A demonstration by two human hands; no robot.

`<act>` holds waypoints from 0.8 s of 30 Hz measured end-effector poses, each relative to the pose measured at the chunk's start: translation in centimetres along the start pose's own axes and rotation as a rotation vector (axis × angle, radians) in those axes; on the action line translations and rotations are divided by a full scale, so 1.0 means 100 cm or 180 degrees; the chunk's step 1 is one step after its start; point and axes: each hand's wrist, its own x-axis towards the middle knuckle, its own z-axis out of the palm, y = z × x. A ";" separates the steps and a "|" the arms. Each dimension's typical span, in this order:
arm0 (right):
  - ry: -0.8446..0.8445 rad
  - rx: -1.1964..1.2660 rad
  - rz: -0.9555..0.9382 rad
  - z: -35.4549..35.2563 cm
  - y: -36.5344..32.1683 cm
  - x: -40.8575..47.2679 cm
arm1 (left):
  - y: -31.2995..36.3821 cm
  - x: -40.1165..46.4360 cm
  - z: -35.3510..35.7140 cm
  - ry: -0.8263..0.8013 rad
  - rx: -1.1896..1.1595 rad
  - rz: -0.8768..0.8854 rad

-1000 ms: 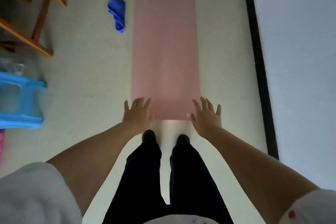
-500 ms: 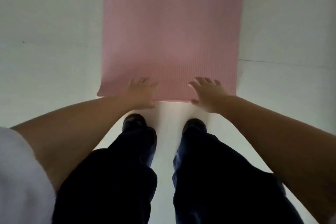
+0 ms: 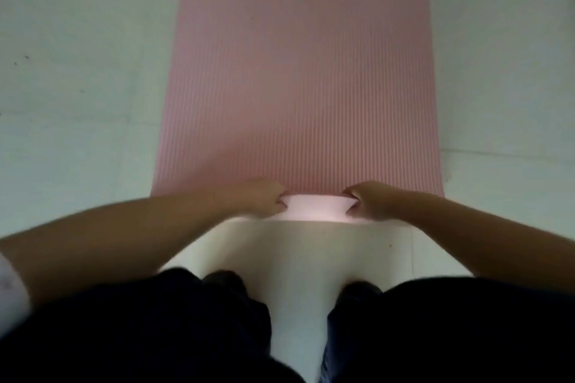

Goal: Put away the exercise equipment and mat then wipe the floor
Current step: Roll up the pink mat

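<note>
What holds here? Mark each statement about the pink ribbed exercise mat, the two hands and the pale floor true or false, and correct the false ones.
1. Both hands grip the near end of the pink ribbed exercise mat. True: the left hand and the right hand curl round its edge.
2. The mat is fully rolled up. False: only the near edge is lifted and turned; the rest lies flat.
3. The turned-up edge shows a paler underside. True.
4. The mat lies on a dark wooden floor. False: the pale floor is light-coloured.
5. The person's feet stand on the mat. False: they stand on the floor, short of it.
</note>
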 end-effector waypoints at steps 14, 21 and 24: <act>0.1085 -0.1013 0.0021 0.015 0.022 0.032 | -0.012 0.018 0.056 0.1131 0.2142 0.0683; 0.1588 -0.1130 -0.0728 0.072 0.000 0.022 | -0.035 0.039 0.047 0.1565 0.1732 0.0922; 0.1525 -0.0807 -0.0576 0.061 0.000 0.026 | -0.027 0.033 0.045 0.1762 0.1738 0.0771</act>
